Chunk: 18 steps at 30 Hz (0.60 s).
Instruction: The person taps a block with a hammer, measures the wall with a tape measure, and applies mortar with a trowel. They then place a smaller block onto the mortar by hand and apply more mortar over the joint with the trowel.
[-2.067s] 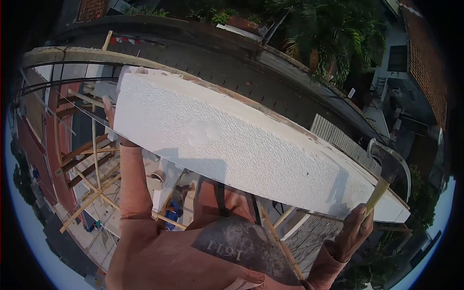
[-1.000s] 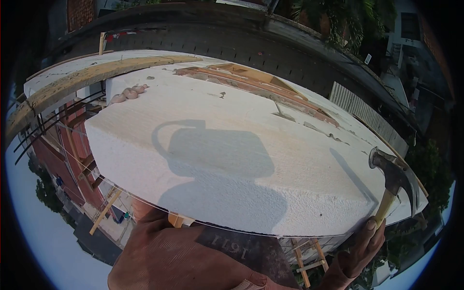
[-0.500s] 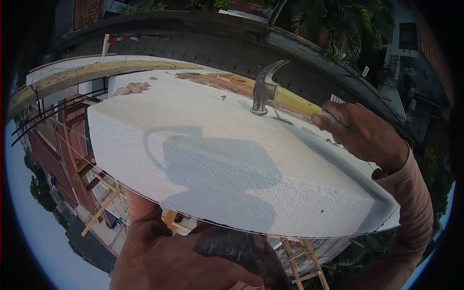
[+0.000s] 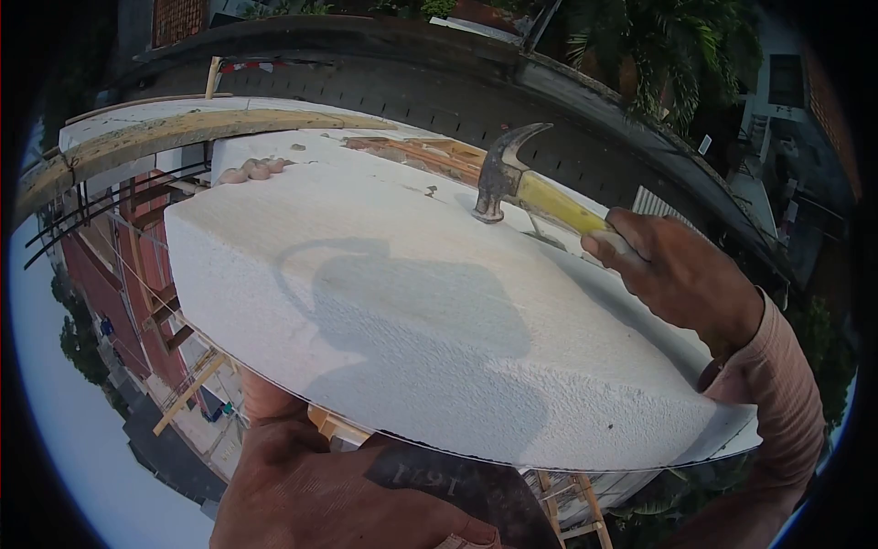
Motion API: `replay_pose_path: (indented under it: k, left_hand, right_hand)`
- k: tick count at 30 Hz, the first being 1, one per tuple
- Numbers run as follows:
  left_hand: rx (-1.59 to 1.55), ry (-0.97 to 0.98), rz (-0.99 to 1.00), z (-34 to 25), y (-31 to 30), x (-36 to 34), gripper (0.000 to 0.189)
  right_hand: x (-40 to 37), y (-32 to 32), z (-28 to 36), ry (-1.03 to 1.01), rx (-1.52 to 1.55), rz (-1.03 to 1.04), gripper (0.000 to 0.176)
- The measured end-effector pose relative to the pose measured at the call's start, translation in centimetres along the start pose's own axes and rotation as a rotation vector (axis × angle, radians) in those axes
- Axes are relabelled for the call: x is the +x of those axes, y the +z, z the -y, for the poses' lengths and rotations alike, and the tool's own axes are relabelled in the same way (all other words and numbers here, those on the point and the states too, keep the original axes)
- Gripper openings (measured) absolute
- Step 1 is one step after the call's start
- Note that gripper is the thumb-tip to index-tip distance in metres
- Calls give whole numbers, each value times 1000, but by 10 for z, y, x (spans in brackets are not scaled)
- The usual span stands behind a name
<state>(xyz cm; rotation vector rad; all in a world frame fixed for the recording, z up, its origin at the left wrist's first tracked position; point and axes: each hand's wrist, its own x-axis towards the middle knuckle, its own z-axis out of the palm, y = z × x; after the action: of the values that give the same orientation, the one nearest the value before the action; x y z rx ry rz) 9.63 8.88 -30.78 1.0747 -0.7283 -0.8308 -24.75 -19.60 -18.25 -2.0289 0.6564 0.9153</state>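
Note:
A large white textured panel [image 4: 430, 384] fills the middle of the view, with a shadow of a head and shoulders across it. My left hand [image 4: 252, 170] curls its fingertips over the panel's far left edge; the palm is hidden behind the panel and the wrist shows below its near edge. In my right hand [image 4: 681, 265] is a claw hammer [image 4: 562, 201] with a yellow handle and grey grip, held on the right. Its striking face is right at the panel's far edge, claw pointing up and away.
Beyond the panel run a worn wooden board [image 4: 416, 156] and a long wooden beam [image 4: 183, 130]. Dark metal rods [image 4: 119, 188] jut out at left. A wooden ladder [image 4: 585, 508] stands below right. A road [image 4: 393, 91] lies far down, with palm leaves [image 4: 668, 55] beyond.
My right hand has dropped a little, tilting the hammer handle downward, while the hammer face stays near the panel's far edge. The left fingertips keep their place on the panel; the view has shifted slightly.

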Motion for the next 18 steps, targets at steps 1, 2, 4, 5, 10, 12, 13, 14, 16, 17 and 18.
replay_pose_path:
  k: [1, 2, 4, 5, 10, 12, 13, 14, 16, 17, 18]
  left_hand:
    - [-3, 0, 7, -1, 0, 2, 67]
    - [-2, -3, 6, 1, 1, 3, 67]
    - [10, 5, 10, -1, 0, 4, 66]
    - [2, 1, 8, 0, -1, 3, 66]
    - [-4, 7, 18, 9, -3, 7, 64]
    - [-6, 7, 22, 11, -4, 6, 64]
    - [-5, 9, 23, 12, -5, 6, 63]
    - [-4, 10, 26, 12, -5, 5, 63]
    - [1, 17, 29, 12, -5, 6, 63]
    - [1, 16, 33, 12, -5, 6, 62]
    - [5, 17, 31, 10, -5, 5, 62]
  right_hand:
    - [5, 34, -42, -633, -473, -507, 27]
    - [1, 31, -38, -525, -383, -429, 27]
    - [1, 22, -30, -430, -293, -342, 25]
    - [3, 22, -30, -429, -289, -337, 26]
    - [5, -12, -11, 171, 343, -75, 39]
    - [2, -25, -9, 275, 530, -228, 47]
    - [0, -30, -5, 299, 582, -256, 48]
    - [-2, -34, -1, 321, 635, -286, 48]
    - [-5, -37, 12, 319, 668, -244, 38]
    - [-5, -9, -5, -195, 174, -336, 31]
    - [-4, 19, -24, -699, -336, -396, 50]
